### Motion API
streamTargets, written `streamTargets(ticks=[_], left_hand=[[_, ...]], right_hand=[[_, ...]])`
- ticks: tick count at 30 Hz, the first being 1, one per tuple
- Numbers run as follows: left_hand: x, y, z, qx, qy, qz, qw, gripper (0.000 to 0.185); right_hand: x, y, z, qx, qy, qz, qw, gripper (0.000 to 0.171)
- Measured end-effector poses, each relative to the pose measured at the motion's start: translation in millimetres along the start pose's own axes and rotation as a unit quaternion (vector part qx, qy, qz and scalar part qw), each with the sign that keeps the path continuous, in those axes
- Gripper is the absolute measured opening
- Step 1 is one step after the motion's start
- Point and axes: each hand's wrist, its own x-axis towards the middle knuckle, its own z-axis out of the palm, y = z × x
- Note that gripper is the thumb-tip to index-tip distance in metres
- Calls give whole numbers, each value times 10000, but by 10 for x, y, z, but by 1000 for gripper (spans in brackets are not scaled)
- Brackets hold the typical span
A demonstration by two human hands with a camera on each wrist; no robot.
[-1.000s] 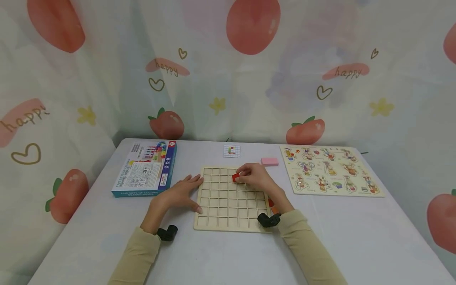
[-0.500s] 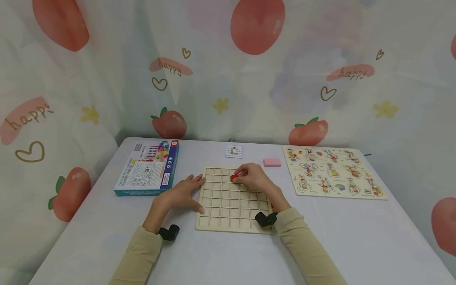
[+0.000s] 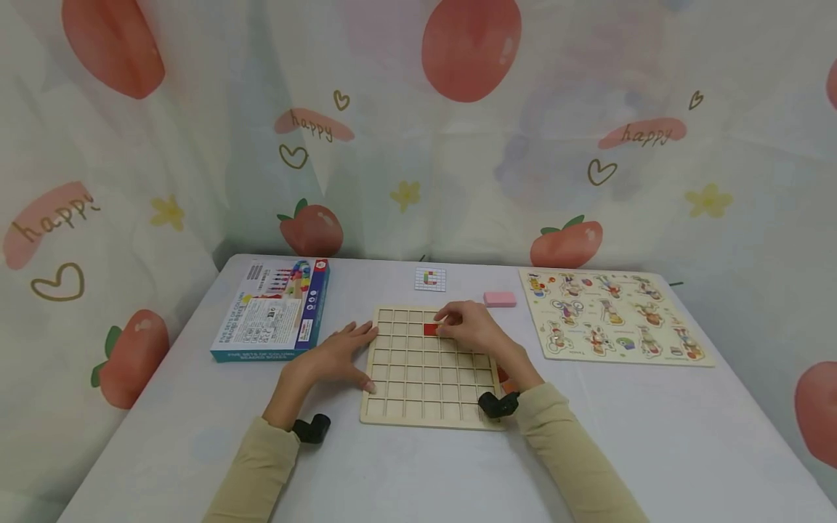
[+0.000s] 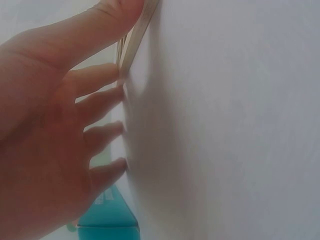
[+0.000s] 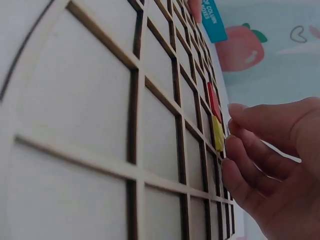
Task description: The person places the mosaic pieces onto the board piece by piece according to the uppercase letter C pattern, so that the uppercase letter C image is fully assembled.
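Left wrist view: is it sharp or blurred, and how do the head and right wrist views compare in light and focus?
Left wrist view: soft and hazy, the left hand fills the near side out of focus. Head view: evenly lit, mostly sharp, curved at the edges. Right wrist view: the wooden grid board is crisp nearby, the red tile is farther and less sharp.

A pale grey desk (image 3: 654,436) fills the lower half of the frame, its far edge running across the middle. Behind it and along the left side hangs a white curtain (image 3: 405,145) printed with red strawberries, yellow flowers, outlined hearts and the word "happy". The light is soft and even, with only faint shadows on the desk.
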Motion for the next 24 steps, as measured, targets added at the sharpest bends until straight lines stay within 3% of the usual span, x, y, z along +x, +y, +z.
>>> streamTargets(ticks=[7, 24], left_hand=[[-2, 11, 6, -26, -18, -77, 10000, 106], [0, 62, 17, -61, -8, -213, 9998, 105]], right_hand=[[-189, 94, -136, 168, 148, 139, 9997, 18], [-730, 461, -510, -176, 110, 350, 9992, 19]])
